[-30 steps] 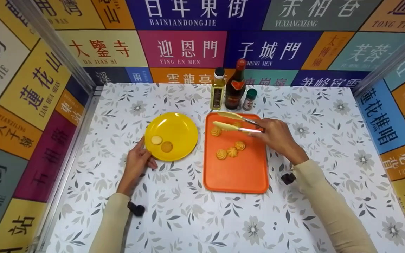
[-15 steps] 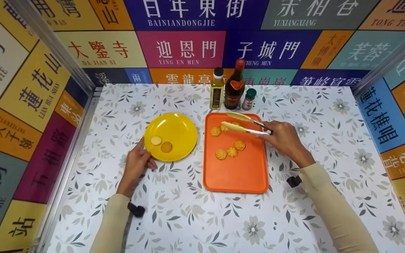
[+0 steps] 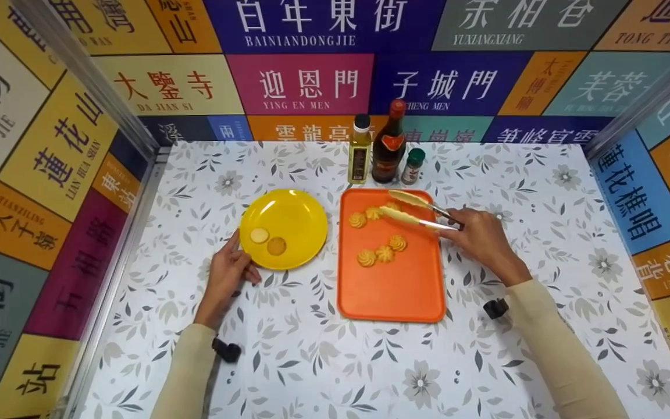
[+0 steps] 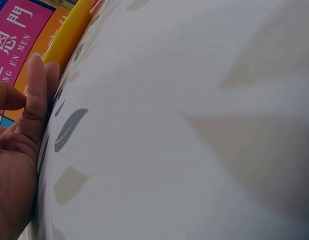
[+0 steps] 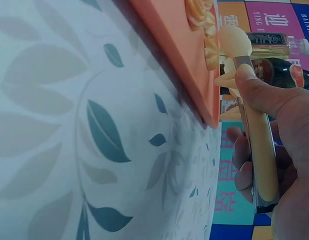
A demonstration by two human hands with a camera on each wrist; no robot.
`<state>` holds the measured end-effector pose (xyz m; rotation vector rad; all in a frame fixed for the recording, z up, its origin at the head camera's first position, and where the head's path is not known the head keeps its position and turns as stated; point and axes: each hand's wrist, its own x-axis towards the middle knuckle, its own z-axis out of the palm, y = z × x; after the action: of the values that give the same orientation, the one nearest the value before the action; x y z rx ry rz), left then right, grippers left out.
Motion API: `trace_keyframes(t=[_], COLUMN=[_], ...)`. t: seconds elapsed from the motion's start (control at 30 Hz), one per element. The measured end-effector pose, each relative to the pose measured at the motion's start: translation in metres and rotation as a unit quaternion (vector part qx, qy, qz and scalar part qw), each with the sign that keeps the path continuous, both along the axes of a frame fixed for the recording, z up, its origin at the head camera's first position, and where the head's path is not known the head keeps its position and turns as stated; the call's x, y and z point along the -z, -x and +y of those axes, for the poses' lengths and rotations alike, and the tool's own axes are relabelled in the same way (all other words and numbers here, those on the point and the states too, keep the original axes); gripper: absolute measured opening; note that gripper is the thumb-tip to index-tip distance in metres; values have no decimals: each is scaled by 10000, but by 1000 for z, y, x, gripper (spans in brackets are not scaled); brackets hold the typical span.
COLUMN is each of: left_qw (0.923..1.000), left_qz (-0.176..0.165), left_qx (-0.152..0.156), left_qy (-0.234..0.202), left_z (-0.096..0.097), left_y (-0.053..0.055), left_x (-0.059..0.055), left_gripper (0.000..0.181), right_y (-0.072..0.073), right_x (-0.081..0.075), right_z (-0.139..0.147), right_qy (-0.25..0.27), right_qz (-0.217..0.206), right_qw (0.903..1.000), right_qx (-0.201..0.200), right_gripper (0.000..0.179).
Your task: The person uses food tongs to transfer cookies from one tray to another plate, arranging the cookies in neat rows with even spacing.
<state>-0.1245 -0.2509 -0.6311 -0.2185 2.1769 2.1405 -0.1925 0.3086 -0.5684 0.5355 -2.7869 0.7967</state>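
Gripping the tongs (image 3: 413, 210), our right hand (image 3: 482, 238) has drawn back rightward, tips open over the tray (image 3: 390, 291) cookies (image 3: 373, 213); left hand (image 3: 227, 273), fingers relaxed, still touches the plate (image 3: 288, 218).

Right hand (image 3: 480, 238) gripped tongs (image 3: 413, 210) at their handle end, over the right edge of the orange tray (image 3: 392, 291). Tong tips stood open, just beside two swirl cookies (image 3: 365, 215) at the tray's far end. Three more cookies (image 3: 382, 253) lay nearer the person, left of the grip. Left hand (image 3: 227, 273) rested on the counter (image 3: 312, 349), fingers touching the yellow plate (image 3: 291, 224), which carried two round biscuits (image 3: 268, 241). Three bottles (image 3: 387, 150) stood beyond the tong tips.
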Motion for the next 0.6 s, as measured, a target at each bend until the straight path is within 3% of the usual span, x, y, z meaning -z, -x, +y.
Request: trace_keyframes(t=[0.6], left_qw=[9999], left_qz=[-6], left_qx=[13], left_qy=[137], left_z=[0], left_y=[0], left_x=[0], left_gripper=[72], right_y=[-1], right_x=[5], right_z=[7], right_qy=[-192], right_qz=[-327], right_qw=[9993], right_qx=[37], right_gripper=[59])
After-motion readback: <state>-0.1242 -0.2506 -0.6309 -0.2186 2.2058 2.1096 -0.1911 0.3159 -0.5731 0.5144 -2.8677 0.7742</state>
